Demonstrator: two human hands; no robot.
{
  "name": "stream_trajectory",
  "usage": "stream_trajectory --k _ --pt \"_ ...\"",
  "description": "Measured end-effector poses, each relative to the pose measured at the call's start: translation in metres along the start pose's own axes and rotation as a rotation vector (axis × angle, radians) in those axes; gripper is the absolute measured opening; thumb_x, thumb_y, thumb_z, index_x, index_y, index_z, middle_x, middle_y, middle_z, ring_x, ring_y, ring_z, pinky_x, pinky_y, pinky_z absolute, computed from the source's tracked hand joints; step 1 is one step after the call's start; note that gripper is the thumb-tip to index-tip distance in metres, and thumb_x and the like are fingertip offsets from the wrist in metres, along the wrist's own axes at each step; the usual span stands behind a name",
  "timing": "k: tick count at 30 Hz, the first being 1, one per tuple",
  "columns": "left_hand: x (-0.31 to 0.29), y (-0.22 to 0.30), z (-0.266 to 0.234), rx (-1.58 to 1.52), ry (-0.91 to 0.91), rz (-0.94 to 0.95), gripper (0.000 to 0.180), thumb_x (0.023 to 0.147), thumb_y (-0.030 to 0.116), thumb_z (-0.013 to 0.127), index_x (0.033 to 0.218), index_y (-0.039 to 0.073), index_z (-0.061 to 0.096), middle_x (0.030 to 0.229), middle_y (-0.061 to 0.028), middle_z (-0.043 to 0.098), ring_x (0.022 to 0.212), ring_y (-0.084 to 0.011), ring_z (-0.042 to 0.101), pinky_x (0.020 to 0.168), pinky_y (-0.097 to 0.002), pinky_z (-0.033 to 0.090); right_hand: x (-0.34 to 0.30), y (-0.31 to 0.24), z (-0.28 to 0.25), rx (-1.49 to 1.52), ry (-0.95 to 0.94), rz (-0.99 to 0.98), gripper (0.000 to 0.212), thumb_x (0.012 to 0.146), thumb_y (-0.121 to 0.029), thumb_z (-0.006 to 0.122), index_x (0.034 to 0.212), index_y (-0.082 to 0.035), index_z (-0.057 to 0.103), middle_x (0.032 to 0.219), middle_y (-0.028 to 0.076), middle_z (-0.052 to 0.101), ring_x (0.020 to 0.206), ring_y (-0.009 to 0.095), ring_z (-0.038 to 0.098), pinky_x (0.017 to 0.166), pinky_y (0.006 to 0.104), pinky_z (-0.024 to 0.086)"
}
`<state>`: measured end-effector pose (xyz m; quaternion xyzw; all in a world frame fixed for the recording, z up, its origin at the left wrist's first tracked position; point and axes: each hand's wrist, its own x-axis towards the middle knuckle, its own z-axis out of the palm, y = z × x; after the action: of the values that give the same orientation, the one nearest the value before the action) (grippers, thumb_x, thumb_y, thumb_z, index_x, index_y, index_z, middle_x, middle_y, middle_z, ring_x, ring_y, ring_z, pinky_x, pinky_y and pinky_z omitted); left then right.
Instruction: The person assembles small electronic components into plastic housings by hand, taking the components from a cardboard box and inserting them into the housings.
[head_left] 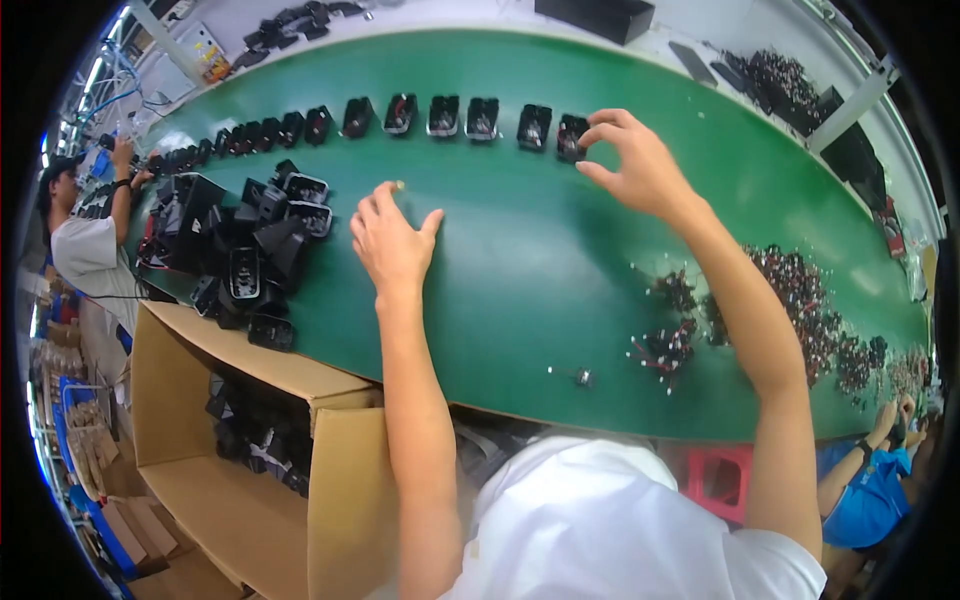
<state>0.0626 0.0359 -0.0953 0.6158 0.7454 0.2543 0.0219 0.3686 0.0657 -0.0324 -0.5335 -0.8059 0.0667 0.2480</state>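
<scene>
While the right hand is held at the far side of the green belt, its fingers are curled around the black housing at the right end of a row of black housings, which seems to be pinched between thumb and fingertips. Nearer and to the left, the left hand is laid on the belt with fingers spread, grasping nothing. A heap of black housings is piled just left of it, above an open cardboard box. Small wired parts are scattered to the right. Another person is seen at far left.
</scene>
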Motion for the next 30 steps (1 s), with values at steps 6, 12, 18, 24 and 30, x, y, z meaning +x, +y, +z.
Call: stream_trajectory --k 6,12,18,24,30 --pt "-0.045 0.007 -0.018 0.019 -0.137 -0.033 0.053 0.077 0.031 0.083 0.121 0.009 0.062 0.133 -0.0184 0.050 0.127 -0.0387 0.042 0.101 -0.0495 0.042 -0.126 -0.103 -0.043 0.020 -0.579 0.021 0.035 0.080 -0.031 0.078 0.103 -0.007 0.067 0.089 0.006 0.067 0.071 0.026 0.068 0.063 0.0352 0.053" --pt "-0.078 0.041 -0.022 -0.493 -0.143 0.222 0.046 0.072 0.007 0.073 0.116 0.003 0.060 0.127 -0.0164 0.051 0.113 -0.0366 0.055 0.097 -0.0434 0.047 -0.179 -0.107 0.005 0.160 -0.332 0.090 0.026 0.081 -0.018 0.077 0.102 -0.010 0.065 0.089 0.008 0.061 0.070 0.025 0.065 0.059 0.0343 0.052" --pt "-0.130 0.029 -0.029 -0.055 0.001 0.198 0.054 0.072 0.003 0.064 0.126 0.003 0.057 0.129 -0.0181 0.048 0.117 -0.0376 0.050 0.100 -0.0476 0.043 -0.187 -0.111 0.013 0.313 -0.219 0.221 0.018 0.082 -0.007 0.075 0.098 -0.009 0.067 0.080 0.006 0.060 0.064 0.020 0.065 0.055 0.0333 0.051" --pt "-0.136 0.023 -0.056 -0.227 -0.045 0.049 0.058 0.075 -0.001 0.064 0.131 0.001 0.052 0.129 -0.0186 0.048 0.115 -0.0340 0.053 0.099 -0.0469 0.045 -0.184 -0.116 0.009 0.351 -0.124 0.217 0.015 0.080 -0.003 0.077 0.092 -0.006 0.069 0.080 0.007 0.064 0.064 0.020 0.066 0.055 0.0321 0.051" --pt "-0.147 0.040 -0.043 -2.068 -0.574 -0.464 0.073 0.073 0.006 0.074 0.139 0.005 0.044 0.138 -0.0193 0.048 0.135 -0.0402 0.045 0.112 -0.0460 0.039 -0.177 -0.114 -0.009 0.829 0.117 0.099 0.022 0.073 0.007 0.079 0.091 -0.001 0.069 0.088 0.013 0.072 0.073 0.020 0.070 0.059 0.0321 0.055"
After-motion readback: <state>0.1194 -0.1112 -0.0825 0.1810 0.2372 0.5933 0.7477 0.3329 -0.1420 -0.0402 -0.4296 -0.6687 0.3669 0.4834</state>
